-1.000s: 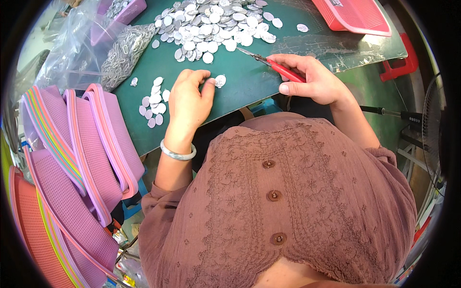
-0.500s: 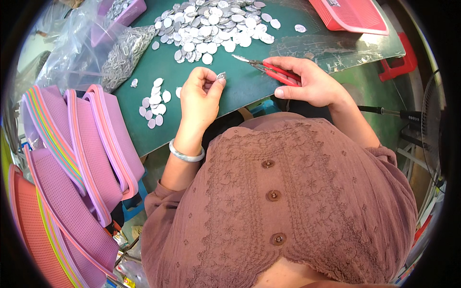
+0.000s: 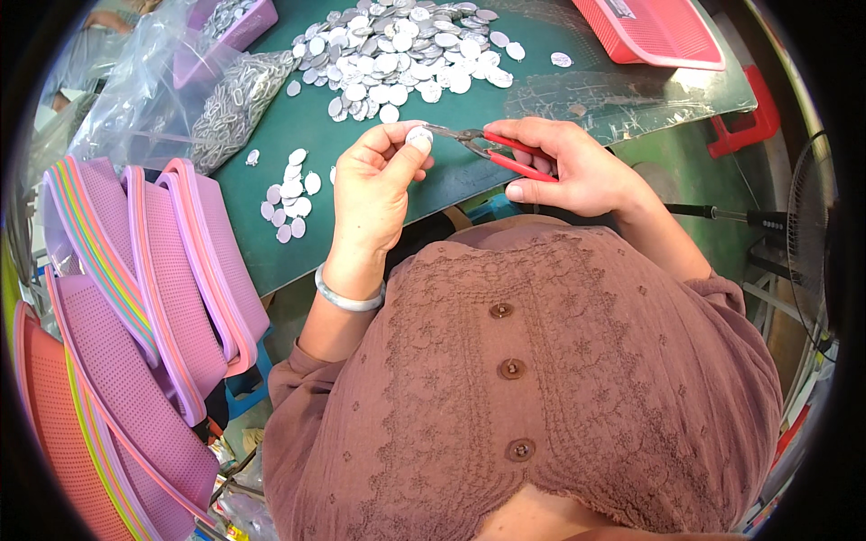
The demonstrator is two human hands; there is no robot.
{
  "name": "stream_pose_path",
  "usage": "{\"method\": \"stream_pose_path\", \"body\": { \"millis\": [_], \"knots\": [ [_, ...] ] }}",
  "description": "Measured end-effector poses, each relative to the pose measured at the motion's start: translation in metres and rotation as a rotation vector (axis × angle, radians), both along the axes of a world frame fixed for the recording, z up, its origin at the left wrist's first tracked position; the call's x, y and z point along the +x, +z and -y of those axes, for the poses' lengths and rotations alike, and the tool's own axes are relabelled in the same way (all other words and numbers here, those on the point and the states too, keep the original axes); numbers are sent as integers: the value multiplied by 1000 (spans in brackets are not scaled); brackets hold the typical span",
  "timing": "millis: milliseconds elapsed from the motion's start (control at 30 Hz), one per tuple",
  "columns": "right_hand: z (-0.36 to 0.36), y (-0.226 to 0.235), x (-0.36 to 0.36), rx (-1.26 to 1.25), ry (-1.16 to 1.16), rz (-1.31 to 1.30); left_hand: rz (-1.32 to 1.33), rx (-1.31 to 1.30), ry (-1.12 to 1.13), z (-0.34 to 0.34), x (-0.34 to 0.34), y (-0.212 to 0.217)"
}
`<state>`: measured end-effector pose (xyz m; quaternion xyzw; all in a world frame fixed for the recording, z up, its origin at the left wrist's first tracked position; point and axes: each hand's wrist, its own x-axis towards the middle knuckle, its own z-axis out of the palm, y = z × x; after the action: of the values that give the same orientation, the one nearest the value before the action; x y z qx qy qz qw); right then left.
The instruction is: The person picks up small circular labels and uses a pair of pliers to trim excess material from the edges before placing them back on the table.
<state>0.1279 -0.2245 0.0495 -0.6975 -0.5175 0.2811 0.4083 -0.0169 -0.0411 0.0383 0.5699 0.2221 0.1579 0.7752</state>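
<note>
Between the thumb and fingers of my left hand point(image 3: 379, 176) is a small round silver-white metal tag point(image 3: 419, 136), held above the near part of the table. My right hand point(image 3: 577, 167) grips red-handled pliers point(image 3: 519, 158), whose handles are spread apart. The tip of the pliers meets the upper edge of the tag; whether the jaws bite on it is too small to tell. Beyond my hands lies a big heap of similar tags point(image 3: 397, 54). To the left of my left hand is a small group of tags point(image 3: 290, 194).
A clear plastic bag point(image 3: 225, 117) of metal clips or links lies at the left, by a purple basket point(image 3: 244, 36) holding more pieces. Stacked purple and pink baskets point(image 3: 180, 279) stand close on my left. A red basket point(image 3: 658, 36) sits far right, and a fan point(image 3: 807, 216) stands beyond the table's right edge.
The pliers have moved left to the tag, and their handles have spread wider. My left hand has turned the tag so its flat face shows.
</note>
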Motion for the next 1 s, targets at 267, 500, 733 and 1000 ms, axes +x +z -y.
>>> {"method": "stream_pose_path", "body": {
  "millis": [267,500,733,1000],
  "knots": [
    [0,-6,0,58,-4,29,-7,14,9,3,0,5],
    [0,-5,-2,30,3,-6,0,18,18,4,-1,6],
    [2,-3,-1,-31,40,-274,52,26,5,7,-2,7],
    [0,2,4,-112,80,-327,37,-13,18,7,0,5]
  ]
}}
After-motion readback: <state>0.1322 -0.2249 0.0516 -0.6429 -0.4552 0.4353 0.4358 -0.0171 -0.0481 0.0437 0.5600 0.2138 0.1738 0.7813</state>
